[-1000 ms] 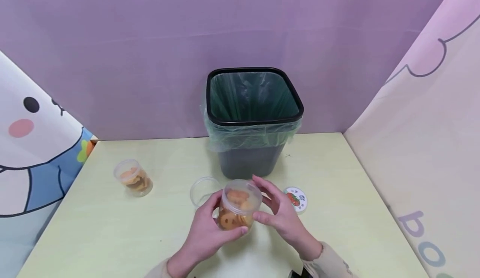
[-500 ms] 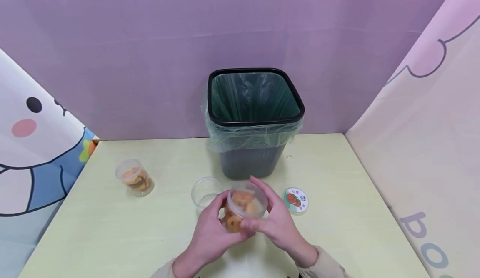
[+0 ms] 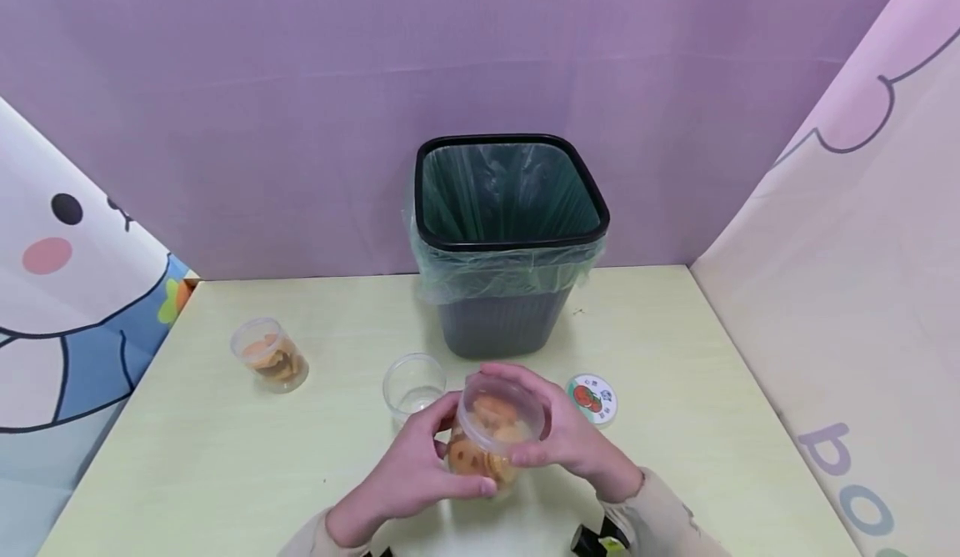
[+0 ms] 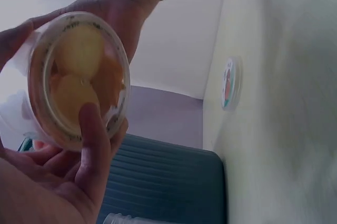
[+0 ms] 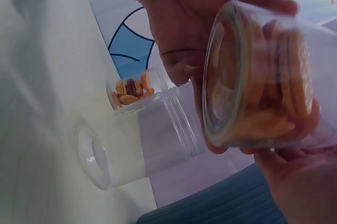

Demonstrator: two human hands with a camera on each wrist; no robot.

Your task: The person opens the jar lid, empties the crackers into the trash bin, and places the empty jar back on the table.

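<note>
– How best to handle the clear, round plastic jar of orange-brown cookies (image 3: 495, 436)?

– Cradle low with the left hand (image 3: 416, 469), probably, and steady near the rim with the right hand (image 3: 572, 436). Squeeze gently, to spare the plastic; keep nearly upright. Lidded or not, hard to tell.

– And placed where, gripped how?

– Between both hands, held clear of the pale yellow worktop (image 3: 337, 449); fingers and thumbs curled around from either side, touching the wall.

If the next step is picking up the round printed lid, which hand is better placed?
Likely the right hand: the printed lid lies close by it, farther from the left hand. Both hands hold the cookie jar, so the right must release first.
</note>
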